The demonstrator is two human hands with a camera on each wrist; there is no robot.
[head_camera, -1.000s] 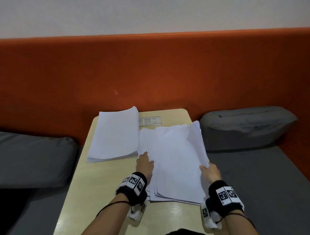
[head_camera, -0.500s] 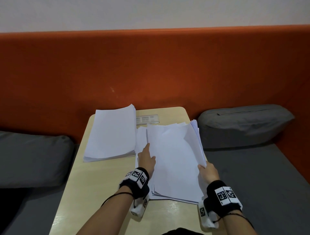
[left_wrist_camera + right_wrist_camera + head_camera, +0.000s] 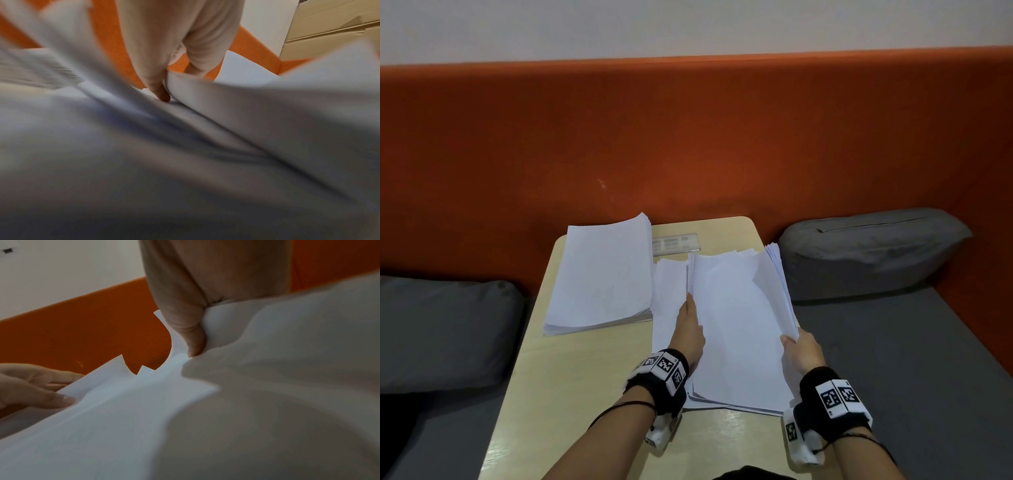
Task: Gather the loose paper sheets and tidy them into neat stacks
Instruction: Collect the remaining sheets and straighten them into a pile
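A neat stack of white paper lies on the left of the small beige table. To its right sits a loose pile of white sheets, fanned at its edges. My left hand grips the pile's left edge, fingers tucked under the upper sheets. My right hand pinches the pile's right edge, its thumb pressed on the top sheet. The upper sheets are lifted a little off the ones below.
A clear ruler lies at the table's far edge behind the papers. Grey cushions flank the table on a grey seat, with an orange backrest behind. Cardboard boxes show in the left wrist view.
My left hand has slid forward along the pile's left edge, pushing it inward. The fanned sheets have drawn closer together. The right hand keeps its hold.
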